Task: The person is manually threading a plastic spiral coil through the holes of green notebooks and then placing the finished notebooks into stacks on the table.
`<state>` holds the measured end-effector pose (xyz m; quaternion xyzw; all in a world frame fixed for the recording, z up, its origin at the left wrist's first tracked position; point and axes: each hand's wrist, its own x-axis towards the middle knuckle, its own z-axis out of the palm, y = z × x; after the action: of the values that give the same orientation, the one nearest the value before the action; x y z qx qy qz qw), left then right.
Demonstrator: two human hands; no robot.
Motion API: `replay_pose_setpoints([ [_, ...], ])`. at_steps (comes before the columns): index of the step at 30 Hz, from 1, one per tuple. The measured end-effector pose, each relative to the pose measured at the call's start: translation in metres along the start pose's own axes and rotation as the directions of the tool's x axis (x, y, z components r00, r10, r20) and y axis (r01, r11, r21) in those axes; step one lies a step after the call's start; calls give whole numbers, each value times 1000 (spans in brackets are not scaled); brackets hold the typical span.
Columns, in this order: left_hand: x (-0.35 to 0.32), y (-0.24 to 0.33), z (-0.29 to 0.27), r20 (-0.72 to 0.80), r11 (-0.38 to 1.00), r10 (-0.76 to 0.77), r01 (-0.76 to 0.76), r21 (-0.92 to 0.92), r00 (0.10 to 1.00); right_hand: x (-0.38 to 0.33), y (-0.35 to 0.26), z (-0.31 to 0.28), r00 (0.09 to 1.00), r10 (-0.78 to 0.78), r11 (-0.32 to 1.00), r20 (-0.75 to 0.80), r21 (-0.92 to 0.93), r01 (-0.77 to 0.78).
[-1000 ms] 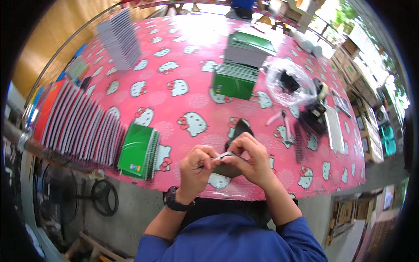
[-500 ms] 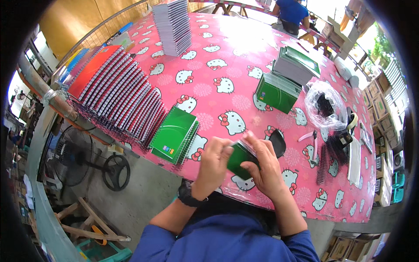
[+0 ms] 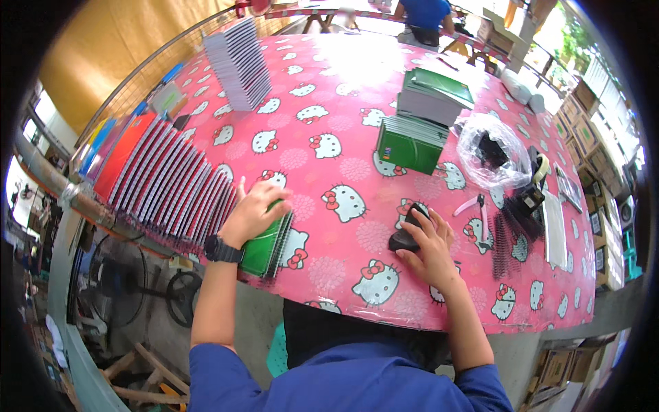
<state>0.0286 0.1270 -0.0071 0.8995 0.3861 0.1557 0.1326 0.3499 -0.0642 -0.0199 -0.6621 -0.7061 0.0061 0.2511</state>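
My left hand, with a black watch on its wrist, rests over a small stack of green spiral notebooks near the table's front edge. Its fingers are spread and slightly blurred, and it grips nothing. To the right, my right hand has its thumb and fingers around a rounded black object on the table. The hand covers part of that object, so its kind does not show. Pink-handled pliers lie just right of this hand.
Red spiral notebooks line the left edge; a tall notebook stack stands behind. Green notebooks sit far right, beside a clear plastic bag and black binding coils. A person in blue sits beyond.
The green notebook has left my hands. My left hand has moved left onto the green stack, and my right hand has moved onto the black object, which has shifted and turned.
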Motion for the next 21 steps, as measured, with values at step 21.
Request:
replay_pose_setpoints([
  [21,6,175,-10,-555,928,277,-369,-59,785,144,45,-33,933,-57,979,-355,165,123],
])
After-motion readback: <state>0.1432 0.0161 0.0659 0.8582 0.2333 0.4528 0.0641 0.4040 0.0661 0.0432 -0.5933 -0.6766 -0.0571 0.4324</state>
